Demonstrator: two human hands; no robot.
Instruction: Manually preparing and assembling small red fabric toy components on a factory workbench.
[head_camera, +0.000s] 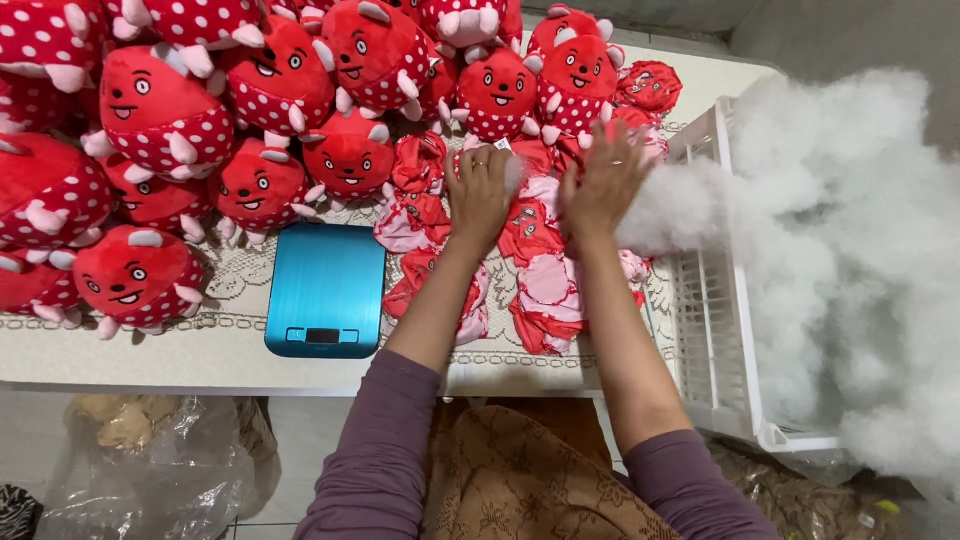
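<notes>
Left hand (481, 196) closed on a white stuffing tuft (513, 172), right hand (603, 182) spread open beside it above unstuffed red toy skins (540, 285); pressing palms evenly would likely compact the fibre best.

1. Round red plush toys (160, 110) carry white polka dots, pink nubs and black smiling faces.
2. Flat metal kitchen scale (326, 288) is shiny blue.
3. Loose fluffy stuffing (850, 250) is white.
4. Slatted plastic crate (715, 330) is white.
5. Long sleeves (380, 450) are purple.

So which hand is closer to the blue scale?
The left hand. It sits just up and right of the blue kitchen scale, over the unstuffed red toy skins. The right hand is farther right, by the white stuffing.
</notes>
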